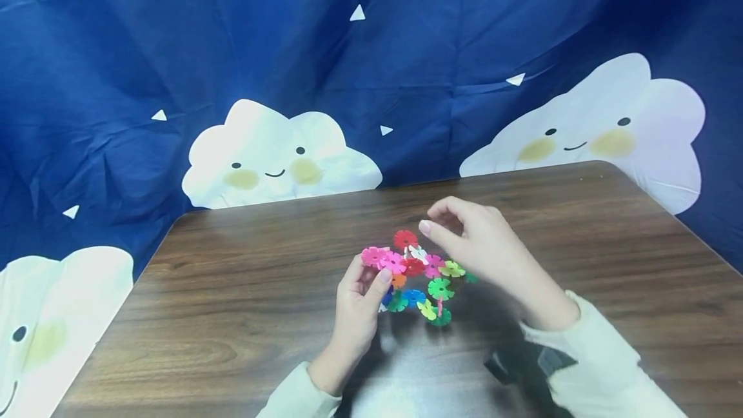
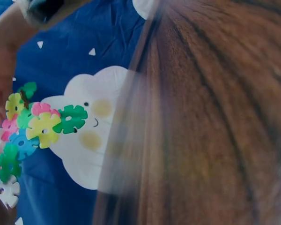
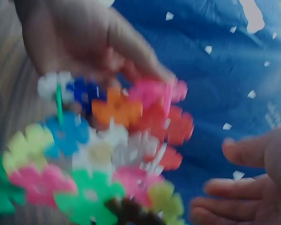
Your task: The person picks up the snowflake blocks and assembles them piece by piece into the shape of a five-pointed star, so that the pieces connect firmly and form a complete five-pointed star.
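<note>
A linked structure of colourful plastic snowflake discs point(image 1: 413, 298) is held up above the table, its pink, red, green, blue, yellow, orange and white pieces slotted into one another. My left hand point(image 1: 358, 305) pinches it by the pink discs at its left end, thumb on the near side. To the upper right hovers my right hand point(image 1: 484, 237), thumb and fingers apart, touching nothing. In the right wrist view the right hand point(image 3: 248, 187) is separated from the discs by a gap. The left wrist view shows green and yellow discs point(image 2: 43, 130) at one end.
Beneath both hands lies a brown wood-grain table point(image 1: 232, 295). Behind it hangs a blue cloth point(image 1: 406, 50) printed with white smiling clouds and small triangles. A dark device point(image 1: 505, 366) sits by the right sleeve.
</note>
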`<state>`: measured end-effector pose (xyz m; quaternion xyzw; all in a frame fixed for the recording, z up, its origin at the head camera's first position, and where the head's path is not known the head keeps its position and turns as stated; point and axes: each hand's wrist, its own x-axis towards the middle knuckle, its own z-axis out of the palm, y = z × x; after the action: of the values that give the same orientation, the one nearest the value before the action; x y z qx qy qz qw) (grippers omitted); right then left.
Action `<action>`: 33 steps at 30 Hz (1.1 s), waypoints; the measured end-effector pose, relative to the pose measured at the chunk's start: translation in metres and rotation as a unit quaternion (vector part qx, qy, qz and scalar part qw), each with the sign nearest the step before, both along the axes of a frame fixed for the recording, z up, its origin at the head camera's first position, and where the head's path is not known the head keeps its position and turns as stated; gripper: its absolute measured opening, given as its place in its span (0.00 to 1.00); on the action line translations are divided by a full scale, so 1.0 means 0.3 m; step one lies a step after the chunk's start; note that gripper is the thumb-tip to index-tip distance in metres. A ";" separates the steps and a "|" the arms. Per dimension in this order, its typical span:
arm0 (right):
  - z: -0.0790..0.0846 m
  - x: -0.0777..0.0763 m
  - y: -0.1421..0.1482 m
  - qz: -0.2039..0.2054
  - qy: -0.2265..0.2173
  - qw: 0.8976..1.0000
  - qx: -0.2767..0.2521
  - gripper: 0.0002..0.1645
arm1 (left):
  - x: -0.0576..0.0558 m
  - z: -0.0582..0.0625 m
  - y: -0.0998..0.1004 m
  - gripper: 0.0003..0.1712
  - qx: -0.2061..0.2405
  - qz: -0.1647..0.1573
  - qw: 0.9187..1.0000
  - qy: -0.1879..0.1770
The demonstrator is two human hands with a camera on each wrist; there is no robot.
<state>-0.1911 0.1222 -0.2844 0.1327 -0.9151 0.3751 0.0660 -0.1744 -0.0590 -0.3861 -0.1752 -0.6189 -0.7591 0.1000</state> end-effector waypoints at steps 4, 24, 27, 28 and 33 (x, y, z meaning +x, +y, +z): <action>-0.015 -0.101 0.013 0.102 -0.128 0.986 -0.032 0.23 | 0.001 0.007 -0.002 0.17 -0.006 -0.014 1.000 -0.001; -0.108 -0.166 0.004 0.181 -0.333 0.922 -0.072 0.26 | 0.002 0.002 -0.009 0.14 -0.006 -0.009 0.999 -0.047; -0.121 -0.163 0.013 0.180 -0.313 0.928 -0.085 0.24 | 0.004 0.004 -0.010 0.14 -0.004 -0.007 0.998 -0.061; -0.124 -0.162 0.016 0.179 -0.308 0.930 -0.092 0.23 | 0.004 0.005 -0.011 0.15 -0.004 -0.007 0.998 -0.064; -0.121 -0.153 0.025 0.183 -0.288 0.928 -0.153 0.22 | 0.001 0.006 -0.015 0.15 0.005 -0.002 0.997 -0.079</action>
<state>-0.2371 0.1296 -0.3208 0.1724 -0.7859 0.5385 -0.2503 -0.1741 -0.0635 -0.3842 -0.1157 -0.6208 -0.7738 0.0499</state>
